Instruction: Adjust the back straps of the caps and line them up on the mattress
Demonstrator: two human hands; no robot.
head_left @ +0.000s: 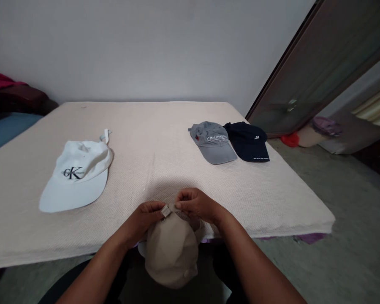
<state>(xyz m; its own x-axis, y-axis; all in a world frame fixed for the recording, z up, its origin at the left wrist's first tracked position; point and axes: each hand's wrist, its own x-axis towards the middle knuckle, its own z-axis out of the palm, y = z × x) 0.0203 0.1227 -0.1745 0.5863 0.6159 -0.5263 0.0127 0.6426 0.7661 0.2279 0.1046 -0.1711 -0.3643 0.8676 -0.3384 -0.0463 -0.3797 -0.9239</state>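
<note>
A beige cap (172, 249) hangs in front of me over the near edge of the mattress, its back turned up. My left hand (145, 219) pinches the left end of the cap's rear strap by its small metal buckle. My right hand (198, 204) pinches the strap's other end, and the fingertips of both hands almost meet over the buckle. Both hands are closed on the strap.
A white cap (77, 175) with a dark logo lies on the pale mattress (152, 143) at the left. A grey cap (213, 142) and a navy cap (248, 141) lie side by side at the right. A glass door leans at the far right over a concrete floor.
</note>
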